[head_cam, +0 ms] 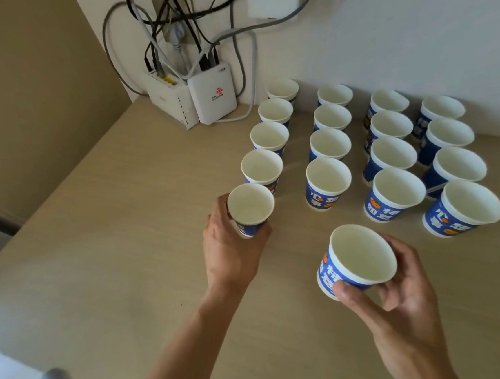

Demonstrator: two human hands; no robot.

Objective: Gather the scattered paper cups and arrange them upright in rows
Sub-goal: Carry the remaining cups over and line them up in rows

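Presently gripping blue paper cup [251,209] in left hand's [232,245] curled fingers at leftmost row's [262,167] front; clamping tilted second cup [360,255] in right hand [404,305] above table [128,260]. White Chinese lettering on cups; red logo on router [213,98].

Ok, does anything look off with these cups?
Nothing spilled or fallen. Only the tilted cup in the right hand stands out, not yet set down before the standing cups; the left hand grips an upright cup at the leftmost row's near end.
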